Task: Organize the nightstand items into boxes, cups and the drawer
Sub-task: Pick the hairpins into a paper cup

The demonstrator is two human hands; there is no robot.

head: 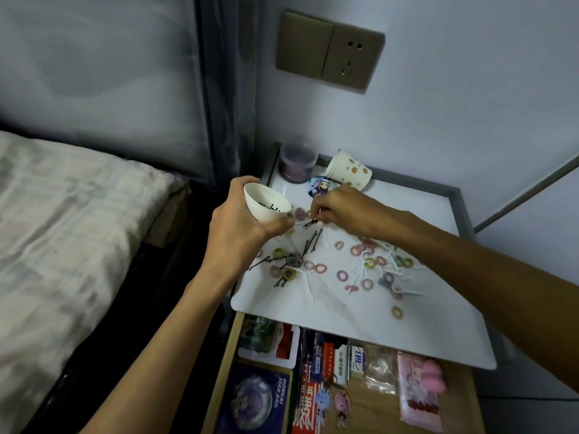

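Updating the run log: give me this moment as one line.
left hand: holds cup | right hand: pinches hairpin beside cup | tabletop: loose hairpins, rings | drawer: open

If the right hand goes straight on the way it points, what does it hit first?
Probably the white cup in the left hand; the hairpin pinched by the right hand would touch first. Depth unclear.
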